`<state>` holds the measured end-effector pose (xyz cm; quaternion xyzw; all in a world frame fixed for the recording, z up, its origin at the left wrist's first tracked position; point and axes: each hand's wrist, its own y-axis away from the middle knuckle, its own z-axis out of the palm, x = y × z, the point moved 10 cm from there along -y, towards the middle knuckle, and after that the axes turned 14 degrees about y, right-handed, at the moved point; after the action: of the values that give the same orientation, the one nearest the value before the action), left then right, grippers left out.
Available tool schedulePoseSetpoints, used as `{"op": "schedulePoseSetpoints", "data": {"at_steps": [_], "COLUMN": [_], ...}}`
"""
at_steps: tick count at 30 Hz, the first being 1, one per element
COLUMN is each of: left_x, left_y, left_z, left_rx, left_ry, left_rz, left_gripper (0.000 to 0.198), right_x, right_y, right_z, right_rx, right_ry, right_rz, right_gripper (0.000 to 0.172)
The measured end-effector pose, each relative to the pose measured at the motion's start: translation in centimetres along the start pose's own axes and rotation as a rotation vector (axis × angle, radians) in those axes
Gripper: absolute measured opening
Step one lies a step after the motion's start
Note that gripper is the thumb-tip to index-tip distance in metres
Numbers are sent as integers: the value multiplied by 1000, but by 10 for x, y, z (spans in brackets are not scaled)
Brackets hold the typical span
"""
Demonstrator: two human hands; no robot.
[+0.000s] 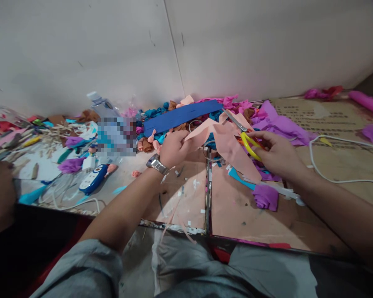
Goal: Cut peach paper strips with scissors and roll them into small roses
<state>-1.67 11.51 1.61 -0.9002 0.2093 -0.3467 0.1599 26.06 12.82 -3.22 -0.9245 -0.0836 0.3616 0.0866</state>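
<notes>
My left hand (173,150), with a watch (158,164) on the wrist, pinches one end of a long peach strip of crepe-like paper (231,151). The strip runs right and hangs down over the table's middle seam. My right hand (272,151) grips the yellow handles of a pair of scissors (250,145). Their blades point up and left at the strip's upper edge; whether they touch it I cannot tell. Behind both hands lies a flat blue strip (183,116) on a heap of coloured paper pieces. A purple paper rose (265,197) sits below my right hand.
A blue-and-white power strip (93,179) with cables lies on the left, near a clear bottle (102,105) and scattered sticks. Another person's arm (0,198) is at the left edge. A white cable (338,180) loops over cardboard (332,124) on the right. A wall rises behind.
</notes>
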Motion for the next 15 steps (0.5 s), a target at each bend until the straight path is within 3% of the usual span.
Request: {"op": "schedulePoseSetpoints", "data": {"at_steps": [4, 10, 13, 15], "left_x": [6, 3, 0, -12], "left_y": [1, 0, 1, 2], "left_z": [-9, -3, -8, -8], "left_rx": [60, -2, 56, 92], "left_ry": [63, -88, 59, 329], "left_rz": [13, 17, -28, -181], "left_gripper": [41, 37, 29, 27], "right_x": [14, 17, 8, 3], "right_y": [-6, -9, -8, -7], "right_z": [2, 8, 7, 8], "right_rx": [16, 3, 13, 5], "right_ry": [166, 258, 332, 384], "right_rz": [22, -37, -112, -163], "right_gripper": [39, 42, 40, 41]}}
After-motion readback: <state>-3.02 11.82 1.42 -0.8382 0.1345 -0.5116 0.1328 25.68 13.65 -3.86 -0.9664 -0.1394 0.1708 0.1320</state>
